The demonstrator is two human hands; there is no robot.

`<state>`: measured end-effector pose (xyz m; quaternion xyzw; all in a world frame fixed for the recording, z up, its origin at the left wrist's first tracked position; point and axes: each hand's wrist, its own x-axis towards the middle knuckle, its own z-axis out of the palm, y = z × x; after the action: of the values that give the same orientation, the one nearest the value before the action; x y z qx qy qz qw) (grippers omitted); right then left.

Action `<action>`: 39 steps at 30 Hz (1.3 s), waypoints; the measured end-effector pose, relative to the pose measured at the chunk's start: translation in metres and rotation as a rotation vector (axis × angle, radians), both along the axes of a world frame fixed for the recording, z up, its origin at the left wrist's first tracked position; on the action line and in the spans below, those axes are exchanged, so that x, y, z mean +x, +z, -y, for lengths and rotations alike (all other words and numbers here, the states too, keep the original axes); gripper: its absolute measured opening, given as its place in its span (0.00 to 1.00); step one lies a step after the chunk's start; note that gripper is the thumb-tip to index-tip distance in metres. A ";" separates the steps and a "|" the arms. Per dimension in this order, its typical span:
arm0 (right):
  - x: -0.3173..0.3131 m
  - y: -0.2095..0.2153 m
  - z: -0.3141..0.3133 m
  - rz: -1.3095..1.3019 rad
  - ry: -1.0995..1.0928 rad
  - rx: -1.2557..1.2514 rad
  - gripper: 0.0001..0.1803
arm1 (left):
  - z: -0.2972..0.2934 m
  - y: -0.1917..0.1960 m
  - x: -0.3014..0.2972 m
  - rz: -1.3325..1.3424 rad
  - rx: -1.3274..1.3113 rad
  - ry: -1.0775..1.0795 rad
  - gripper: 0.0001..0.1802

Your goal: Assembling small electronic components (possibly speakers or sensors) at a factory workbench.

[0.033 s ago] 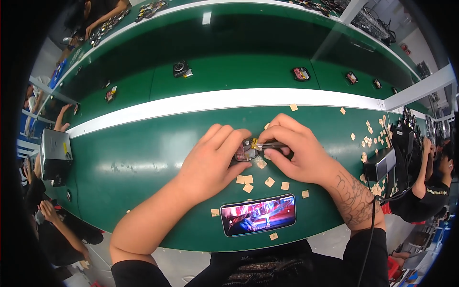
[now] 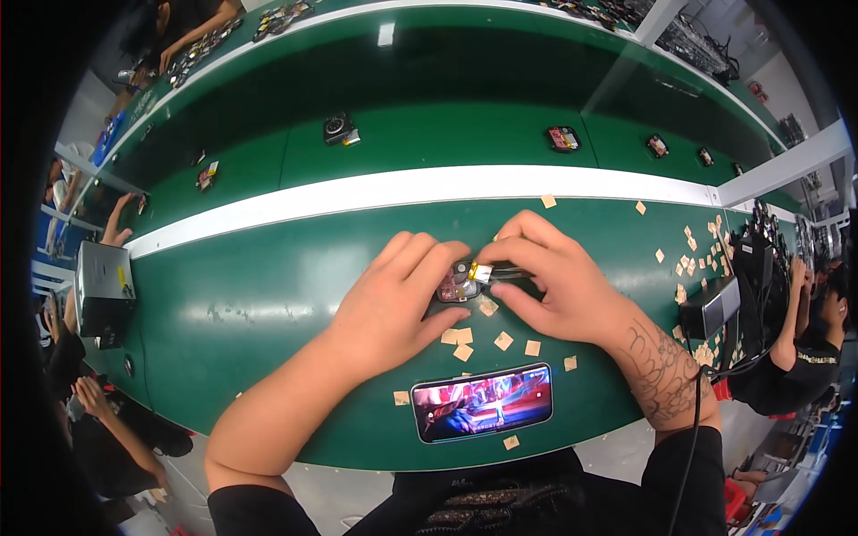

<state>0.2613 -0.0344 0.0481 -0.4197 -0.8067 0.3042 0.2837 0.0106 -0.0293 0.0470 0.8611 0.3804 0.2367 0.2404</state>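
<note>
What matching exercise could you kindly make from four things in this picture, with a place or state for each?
Column one:
1. Phone
2. Left hand
3. Right hand
4. Black device with a round face

Column two:
A. Holds a slender dark tool
B. Lies beyond the white rail
C. Grips a small device with a reddish board
D. Lies between the forearms, screen lit

Right pairs: 1-D; 2-C; 3-A; 4-B
</note>
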 end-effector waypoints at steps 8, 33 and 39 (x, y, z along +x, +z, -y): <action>0.002 -0.014 -0.005 0.134 0.160 0.220 0.15 | -0.008 0.000 -0.010 0.061 -0.022 -0.123 0.29; -0.003 0.007 -0.003 -0.063 0.013 -0.228 0.12 | 0.000 -0.002 -0.009 -0.167 0.248 -0.143 0.16; 0.002 -0.005 -0.005 -0.168 0.043 -0.207 0.12 | 0.000 -0.002 -0.007 -0.171 0.303 -0.147 0.17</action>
<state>0.2634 -0.0290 0.0433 -0.4026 -0.7531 0.4258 0.2990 0.0033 -0.0291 0.0446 0.9299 0.2956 0.1989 0.0916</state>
